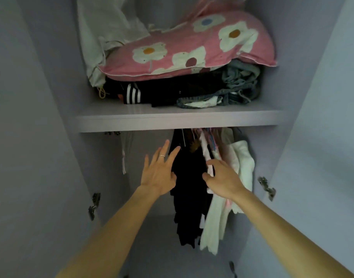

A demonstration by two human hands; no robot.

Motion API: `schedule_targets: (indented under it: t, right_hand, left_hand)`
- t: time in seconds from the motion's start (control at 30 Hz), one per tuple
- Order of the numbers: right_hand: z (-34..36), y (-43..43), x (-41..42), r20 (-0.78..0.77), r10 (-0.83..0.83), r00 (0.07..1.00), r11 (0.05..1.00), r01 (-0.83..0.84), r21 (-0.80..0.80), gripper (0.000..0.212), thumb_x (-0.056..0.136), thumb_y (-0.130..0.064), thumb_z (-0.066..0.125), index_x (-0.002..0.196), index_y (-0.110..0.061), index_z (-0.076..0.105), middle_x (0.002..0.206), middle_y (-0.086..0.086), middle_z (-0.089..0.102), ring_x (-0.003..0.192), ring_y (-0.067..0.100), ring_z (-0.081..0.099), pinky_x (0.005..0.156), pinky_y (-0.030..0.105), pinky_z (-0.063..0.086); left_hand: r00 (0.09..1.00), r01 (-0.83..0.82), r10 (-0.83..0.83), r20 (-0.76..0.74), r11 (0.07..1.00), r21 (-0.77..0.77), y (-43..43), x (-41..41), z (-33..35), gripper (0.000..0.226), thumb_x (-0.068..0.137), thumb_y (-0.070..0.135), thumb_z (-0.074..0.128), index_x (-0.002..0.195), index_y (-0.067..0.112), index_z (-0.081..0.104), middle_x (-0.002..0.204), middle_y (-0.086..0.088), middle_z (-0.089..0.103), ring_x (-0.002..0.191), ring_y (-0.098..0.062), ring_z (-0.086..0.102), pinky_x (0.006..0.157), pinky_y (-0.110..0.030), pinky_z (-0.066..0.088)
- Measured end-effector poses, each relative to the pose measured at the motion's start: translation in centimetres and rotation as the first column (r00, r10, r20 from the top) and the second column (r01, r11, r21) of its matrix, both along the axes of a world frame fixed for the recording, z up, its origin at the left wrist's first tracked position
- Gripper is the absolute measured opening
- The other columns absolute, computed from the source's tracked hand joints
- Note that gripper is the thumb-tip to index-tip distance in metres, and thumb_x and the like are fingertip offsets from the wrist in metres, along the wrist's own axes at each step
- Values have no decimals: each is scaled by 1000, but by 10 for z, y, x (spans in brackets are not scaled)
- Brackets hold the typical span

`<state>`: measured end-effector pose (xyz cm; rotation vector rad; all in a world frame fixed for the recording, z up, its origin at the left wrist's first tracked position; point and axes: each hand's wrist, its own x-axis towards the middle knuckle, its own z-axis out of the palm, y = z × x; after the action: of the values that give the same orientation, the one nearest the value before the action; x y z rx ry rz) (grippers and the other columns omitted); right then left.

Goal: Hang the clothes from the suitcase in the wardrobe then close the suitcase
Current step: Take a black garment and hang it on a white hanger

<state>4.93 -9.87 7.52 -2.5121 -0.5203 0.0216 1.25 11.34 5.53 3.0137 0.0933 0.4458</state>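
I face an open lilac wardrobe (178, 120). Under its shelf hang several garments: a black garment (189, 197) in the middle and white and pink clothes (240, 171) to its right. My left hand (159, 173), with a ring on one finger, has its fingers spread and straight against the left side of the black garment. My right hand (222, 179) reaches to the seam between the black garment and the white clothes; its fingertips touch the fabric, and I cannot tell whether they pinch it. The suitcase is out of view.
On the shelf lies a pink flowered pillow (184, 51) over a pile of dark and grey folded clothes (192, 91). A thin pale strap (123, 157) hangs at the left of the hanging space. Both doors stand open, with hinges (95, 205) at each side.
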Motion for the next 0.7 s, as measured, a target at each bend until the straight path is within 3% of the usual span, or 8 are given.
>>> schedule_targets:
  t: [0.1,0.2,0.37,0.53,0.7]
  right_hand:
    - [-12,-45,-43,82,-49,995,999,50,-13,48,98,-33,51,145,-24,42,150,-1,41,136,25,37,107,31,33]
    - [-40,-93,-82,96,-121,988,992,123,-12,46,98,-30,50,143,-27,43,149,-5,43,133,23,37,107,31,34]
    - [-94,-172,-141,-33,-228,973,973,227,-40,43,100,-31,50,142,-30,45,147,-10,46,134,17,38,110,25,31]
    - [-135,-272,-199,-198,-367,909,929,368,-33,39,101,-34,48,140,-34,46,139,-15,49,132,10,41,107,22,33]
    - [-165,-383,-249,-257,-501,826,862,502,-66,34,100,-29,52,134,-31,55,130,-16,53,125,7,49,100,18,37]
  left_hand:
    - [983,184,-184,12,982,-45,-46,-21,-16,83,93,27,53,157,38,3,165,4,-16,147,-27,18,117,-49,26]
    - [942,333,-334,-24,942,-50,-91,-37,-40,76,94,27,53,156,37,10,166,3,-2,147,-24,22,118,-47,26]
    - [838,500,-514,-182,858,-119,-171,-62,-86,68,95,27,48,156,33,17,163,3,17,145,-20,27,116,-34,28]
    - [673,667,-677,-300,730,-150,-281,-90,-119,58,95,25,46,152,28,31,156,6,33,137,-22,40,107,-37,39]
    - [541,758,-753,-374,629,-172,-403,-116,-145,51,99,26,42,149,29,36,148,4,44,129,-23,47,96,-38,44]
